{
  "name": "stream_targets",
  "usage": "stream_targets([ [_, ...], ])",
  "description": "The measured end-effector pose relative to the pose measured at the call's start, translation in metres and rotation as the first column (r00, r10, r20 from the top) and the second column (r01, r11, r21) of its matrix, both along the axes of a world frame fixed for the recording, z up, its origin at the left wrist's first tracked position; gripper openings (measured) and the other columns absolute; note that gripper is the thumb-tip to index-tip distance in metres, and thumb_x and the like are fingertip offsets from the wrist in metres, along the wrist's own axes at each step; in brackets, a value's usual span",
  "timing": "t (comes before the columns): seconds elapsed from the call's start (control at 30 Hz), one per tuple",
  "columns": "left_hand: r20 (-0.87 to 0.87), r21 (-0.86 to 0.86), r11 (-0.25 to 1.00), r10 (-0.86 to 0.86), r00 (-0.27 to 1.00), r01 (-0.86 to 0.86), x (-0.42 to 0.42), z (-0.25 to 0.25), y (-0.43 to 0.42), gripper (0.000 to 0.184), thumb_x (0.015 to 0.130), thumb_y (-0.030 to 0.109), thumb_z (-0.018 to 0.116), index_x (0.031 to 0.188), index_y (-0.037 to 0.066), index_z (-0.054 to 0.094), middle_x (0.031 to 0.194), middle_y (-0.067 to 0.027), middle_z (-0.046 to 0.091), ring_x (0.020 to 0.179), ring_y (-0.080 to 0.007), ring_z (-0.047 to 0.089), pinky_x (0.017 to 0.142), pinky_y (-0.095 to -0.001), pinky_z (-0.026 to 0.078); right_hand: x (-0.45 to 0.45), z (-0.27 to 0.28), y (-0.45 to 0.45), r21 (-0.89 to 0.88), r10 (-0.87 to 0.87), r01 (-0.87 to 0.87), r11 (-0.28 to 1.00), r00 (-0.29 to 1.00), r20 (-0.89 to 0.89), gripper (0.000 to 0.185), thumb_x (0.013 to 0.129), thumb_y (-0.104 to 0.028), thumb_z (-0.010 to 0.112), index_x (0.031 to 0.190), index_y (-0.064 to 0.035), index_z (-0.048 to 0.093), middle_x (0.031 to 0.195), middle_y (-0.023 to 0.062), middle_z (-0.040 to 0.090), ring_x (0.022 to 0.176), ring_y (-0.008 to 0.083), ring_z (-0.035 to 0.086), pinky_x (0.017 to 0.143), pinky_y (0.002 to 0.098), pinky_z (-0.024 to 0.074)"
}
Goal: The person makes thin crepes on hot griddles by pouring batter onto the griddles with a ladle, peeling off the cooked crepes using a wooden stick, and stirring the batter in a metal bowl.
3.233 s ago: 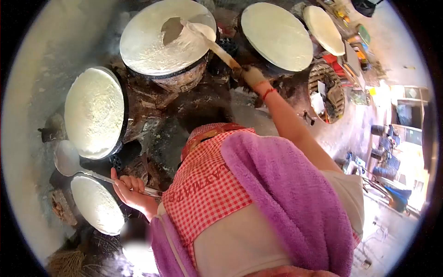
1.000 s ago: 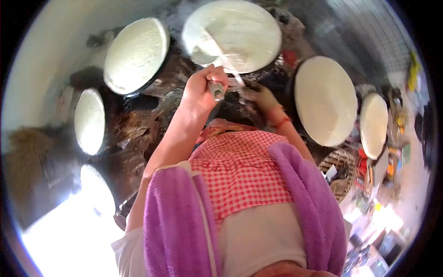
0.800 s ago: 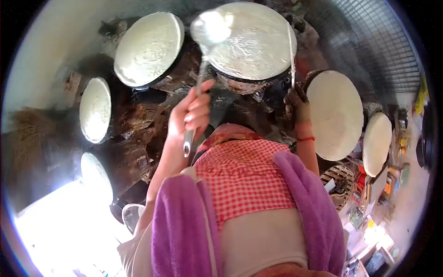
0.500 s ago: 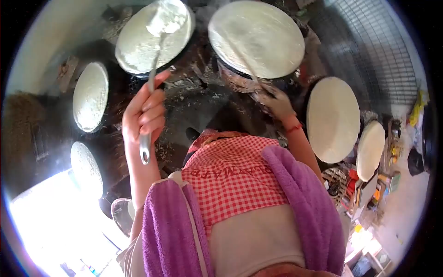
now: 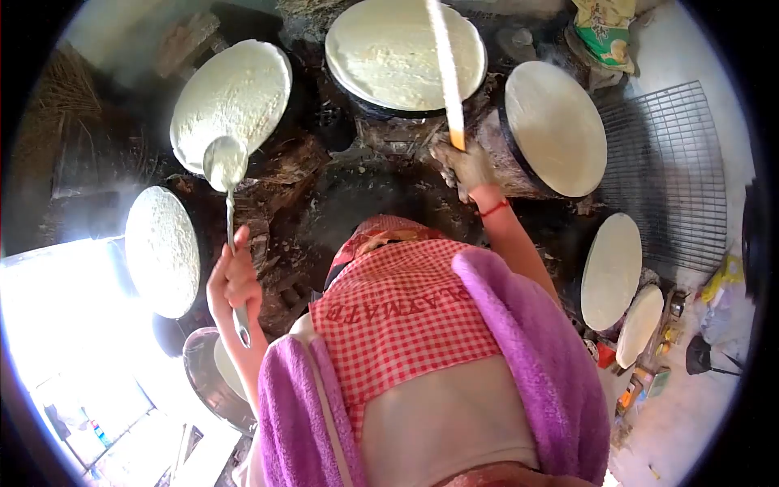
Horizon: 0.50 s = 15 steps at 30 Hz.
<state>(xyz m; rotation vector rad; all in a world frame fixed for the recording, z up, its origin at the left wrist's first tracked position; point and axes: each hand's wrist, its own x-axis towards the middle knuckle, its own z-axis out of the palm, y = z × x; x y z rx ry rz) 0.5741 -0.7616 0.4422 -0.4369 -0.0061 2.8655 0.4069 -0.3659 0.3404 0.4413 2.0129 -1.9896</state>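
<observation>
My left hand is closed round the handle of a metal ladle. The ladle's bowl, coated with pale batter, lies over the near edge of the upper-left round griddle, which has a lumpy batter layer. My right hand, smeared with batter, grips a long thin spreading stick by its yellow-orange end. Its white, batter-coated length points up across the right part of the top middle griddle. Whether the stick touches that griddle I cannot tell.
More batter-covered griddles curve round me: one at left, one at upper right, two smaller-looking ones at lower right. A metal pot stands by my left forearm. A wire rack leans at right, below a green-and-yellow bag.
The view has turned, so the griddles sit elsewhere in it. The ladle has moved from over a griddle's far side to its near edge. The stick has swung to point upward.
</observation>
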Motion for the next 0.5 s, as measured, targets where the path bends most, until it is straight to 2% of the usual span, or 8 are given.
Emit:
stream_targets([
  [0.1, 0.063, 0.096, 0.992, 0.081, 0.995, -0.087, 0.023, -0.013, -0.017, 0.040, 0.104, 0.014, 0.032, 0.137, -0.008, 0.029, 0.067, 0.0023, 0.030, 0.044, -0.0057, 0.028, 0.035, -0.0218, 0.028, -0.045, 0.019, -0.054, 0.124, 0.096, -0.103, 0.987, 0.994, 0.057, 0.017, 0.088, -0.010, 0.065, 0.103, -0.0037, 0.061, 0.087, 0.0067, 0.070, 0.069, 0.0113, 0.066, 0.052, 0.0225, 0.0508],
  [0.2, 0.097, 0.063, 0.991, 0.112, 0.989, -0.118, 0.047, -0.029, -0.036, 0.043, 0.104, 0.016, 0.030, 0.141, -0.006, 0.027, 0.068, 0.0015, 0.030, 0.043, -0.0058, 0.026, 0.034, -0.0223, 0.027, -0.112, -0.037, -0.066, 0.224, 0.201, -0.172, 0.959, 0.973, -0.112, 0.027, 0.083, -0.020, 0.072, 0.103, -0.0054, 0.063, 0.084, 0.0061, 0.070, 0.063, 0.0128, 0.063, 0.055, 0.0245, 0.0521],
  [0.27, 0.130, -0.028, 0.984, 0.176, 0.976, -0.174, 0.055, -0.029, -0.038, 0.043, 0.105, 0.017, 0.031, 0.141, -0.006, 0.028, 0.069, 0.0010, 0.031, 0.043, -0.0057, 0.025, 0.034, -0.0224, 0.026, -0.127, 0.002, -0.073, 0.325, 0.167, -0.144, 0.935, 0.985, -0.044, 0.027, 0.080, -0.022, 0.074, 0.101, -0.0088, 0.067, 0.081, 0.0045, 0.069, 0.060, 0.0122, 0.061, 0.057, 0.0244, 0.0514],
  [0.3, 0.147, -0.071, 0.977, 0.209, 0.967, -0.200, 0.059, -0.028, -0.034, 0.043, 0.105, 0.017, 0.031, 0.142, -0.005, 0.028, 0.069, 0.0008, 0.031, 0.043, -0.0056, 0.025, 0.034, -0.0225, 0.026, -0.133, 0.018, -0.068, 0.455, 0.153, -0.116, 0.883, 0.987, -0.045, 0.021, 0.080, -0.021, 0.072, 0.098, -0.0109, 0.069, 0.076, 0.0026, 0.066, 0.056, 0.0119, 0.058, 0.054, 0.0268, 0.0495],
  [0.4, 0.175, -0.109, 0.969, 0.238, 0.955, -0.222, 0.062, -0.019, -0.021, 0.044, 0.105, 0.019, 0.030, 0.143, -0.004, 0.027, 0.071, -0.0005, 0.033, 0.042, -0.0051, 0.025, 0.034, -0.0221, 0.024, -0.167, 0.010, -0.015, 0.396, 0.040, 0.041, 0.917, 0.980, -0.194, 0.021, 0.080, -0.020, 0.071, 0.098, -0.0107, 0.069, 0.069, -0.0004, 0.064, 0.052, 0.0114, 0.055, 0.049, 0.0293, 0.0463],
  [0.43, 0.215, -0.114, 0.955, 0.294, 0.931, -0.275, 0.063, -0.016, -0.018, 0.044, 0.105, 0.019, 0.030, 0.143, -0.004, 0.026, 0.071, -0.0008, 0.034, 0.042, -0.0051, 0.025, 0.034, -0.0219, 0.025, -0.175, 0.024, 0.001, 0.520, -0.068, 0.133, 0.844, 0.987, -0.143, 0.020, 0.078, -0.016, 0.071, 0.098, -0.0117, 0.070, 0.070, -0.0004, 0.064, 0.053, 0.0107, 0.056, 0.049, 0.0293, 0.0457],
  [0.47, 0.250, -0.125, 0.937, 0.347, 0.904, -0.326, 0.059, -0.012, -0.015, 0.044, 0.105, 0.018, 0.029, 0.143, -0.004, 0.025, 0.071, -0.0010, 0.035, 0.042, -0.0051, 0.025, 0.034, -0.0216, 0.025, -0.191, 0.009, 0.032, 0.437, -0.116, 0.195, 0.878, 0.973, -0.201, 0.023, 0.077, -0.016, 0.074, 0.099, -0.0110, 0.071, 0.078, -0.0008, 0.067, 0.060, 0.0070, 0.055, 0.056, 0.0258, 0.0451],
  [0.5, 0.163, -0.057, 0.950, 0.312, 0.936, -0.307, 0.048, -0.003, -0.008, 0.044, 0.105, 0.018, 0.029, 0.144, -0.004, 0.024, 0.070, -0.0014, 0.036, 0.042, -0.0051, 0.025, 0.034, -0.0213, 0.026, -0.198, 0.019, 0.049, 0.467, -0.223, 0.312, 0.827, 0.946, -0.236, 0.021, 0.076, -0.015, 0.074, 0.096, -0.0106, 0.072, 0.081, 0.0007, 0.068, 0.068, 0.0081, 0.061, 0.060, 0.0253, 0.0476],
])
